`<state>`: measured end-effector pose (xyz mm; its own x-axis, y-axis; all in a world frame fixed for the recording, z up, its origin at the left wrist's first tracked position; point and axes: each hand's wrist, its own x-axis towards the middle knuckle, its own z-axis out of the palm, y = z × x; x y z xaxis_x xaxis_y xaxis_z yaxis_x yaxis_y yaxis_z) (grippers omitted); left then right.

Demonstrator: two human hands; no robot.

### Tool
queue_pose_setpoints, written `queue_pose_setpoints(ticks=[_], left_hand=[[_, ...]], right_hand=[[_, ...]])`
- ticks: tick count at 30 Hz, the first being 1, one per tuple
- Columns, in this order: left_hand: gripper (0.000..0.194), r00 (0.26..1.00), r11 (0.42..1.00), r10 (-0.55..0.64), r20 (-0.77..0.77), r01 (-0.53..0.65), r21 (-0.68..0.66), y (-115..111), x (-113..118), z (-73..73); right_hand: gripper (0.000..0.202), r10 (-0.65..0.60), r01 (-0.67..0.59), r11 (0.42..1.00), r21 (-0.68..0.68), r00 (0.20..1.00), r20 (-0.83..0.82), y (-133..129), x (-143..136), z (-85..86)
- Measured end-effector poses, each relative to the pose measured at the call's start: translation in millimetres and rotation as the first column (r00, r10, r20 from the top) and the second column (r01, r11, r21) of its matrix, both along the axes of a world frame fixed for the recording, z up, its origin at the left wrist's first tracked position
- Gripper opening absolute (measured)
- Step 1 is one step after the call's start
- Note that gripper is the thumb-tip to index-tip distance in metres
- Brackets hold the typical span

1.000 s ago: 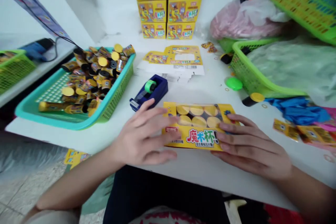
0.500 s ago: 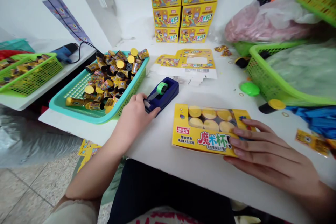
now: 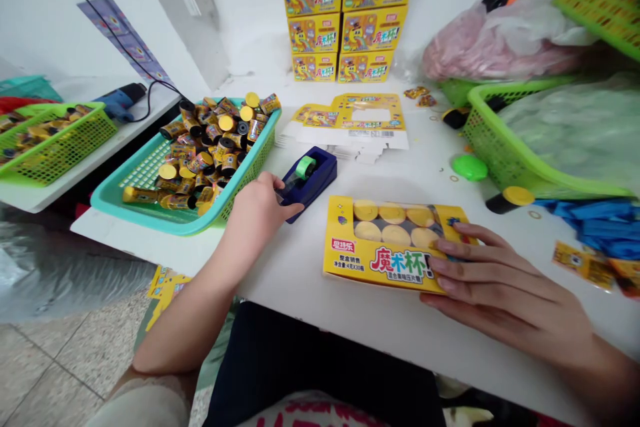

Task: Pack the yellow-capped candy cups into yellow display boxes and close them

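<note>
A yellow box (image 3: 360,260) lies near the table's front edge, with yellow-capped cups showing through its window. My right hand (image 3: 505,287) rests on the box's right end, fingers stretched over its top and thumb along the front side. Left of the box stands a dark blue tape dispenser (image 3: 320,180) with a green-cored roll. My left hand (image 3: 263,210) is at the dispenser's front end, thumb and fingers closed on the end of the clear tape (image 3: 291,183), which runs back to the roll.
A teal basket (image 3: 187,223) of small cups stands left. Flattened yellow cartons (image 3: 395,121) lie behind the dispenser, below stacked yellow boxes (image 3: 370,30). At right are a green basket (image 3: 540,170), a green lump (image 3: 469,167), a loose cup (image 3: 510,200) and blue packets (image 3: 585,220).
My left hand has lifted slightly from the dispenser's front end, its fingers now at the tape. My right hand still lies on the box. The whole view has shifted a little.
</note>
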<state>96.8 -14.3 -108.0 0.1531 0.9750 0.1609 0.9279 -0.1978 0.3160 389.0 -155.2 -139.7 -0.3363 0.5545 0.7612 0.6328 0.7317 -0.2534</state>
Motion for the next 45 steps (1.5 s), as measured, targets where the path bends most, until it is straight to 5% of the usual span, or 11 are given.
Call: queue_pose_setpoints(ticks=[5, 12, 17, 24, 34, 40, 45], left_hand=[[0.037, 0.951, 0.993, -0.084, 0.297, 0.105, -0.056, -5.0, -8.9, -5.9], [0.035, 0.669, 0.959, 0.105, 0.736, 0.129, -0.254, -5.1, -16.6, -17.1], [0.033, 0.437, 0.913, 0.273, 0.857, 0.165, -0.374, -10.7, -15.4, -17.1], [0.025, 0.239, 0.906, 0.347, 0.907, 0.163, -0.390, -15.1, -24.2, -32.3], [0.023, 0.225, 0.877, 0.354, 0.908, 0.255, -0.406, -14.3, -30.7, -49.6], [0.019, 0.183, 0.891, 0.396, 0.900, 0.159, -0.425, -12.7, -26.9, -54.6], [0.025, 0.178, 0.935, 0.311, 0.934, 0.119, -0.335, -48.8, -35.2, -51.5]], right_hand=[[0.023, 0.054, -0.067, 0.994, 0.085, 0.987, 0.151, 1.1, 3.2, 2.8], [0.026, 0.038, -0.047, 0.996, 0.071, 0.991, 0.128, 0.0, 4.9, -1.5], [0.030, 0.055, -0.061, 0.997, 0.046, 0.991, 0.123, -0.1, 6.3, -3.1], [0.021, 0.023, -0.022, 1.000, -0.012, 0.990, 0.139, -5.0, 5.4, -2.6], [0.022, 0.032, -0.036, 0.999, 0.021, 0.985, 0.171, -4.6, 6.4, -4.9], [0.026, 0.035, -0.040, 0.998, 0.038, 0.990, 0.139, -1.8, 4.5, -7.7], [0.033, 0.098, -0.098, 0.995, -0.007, 0.984, 0.146, 1.0, 11.9, -4.4]])
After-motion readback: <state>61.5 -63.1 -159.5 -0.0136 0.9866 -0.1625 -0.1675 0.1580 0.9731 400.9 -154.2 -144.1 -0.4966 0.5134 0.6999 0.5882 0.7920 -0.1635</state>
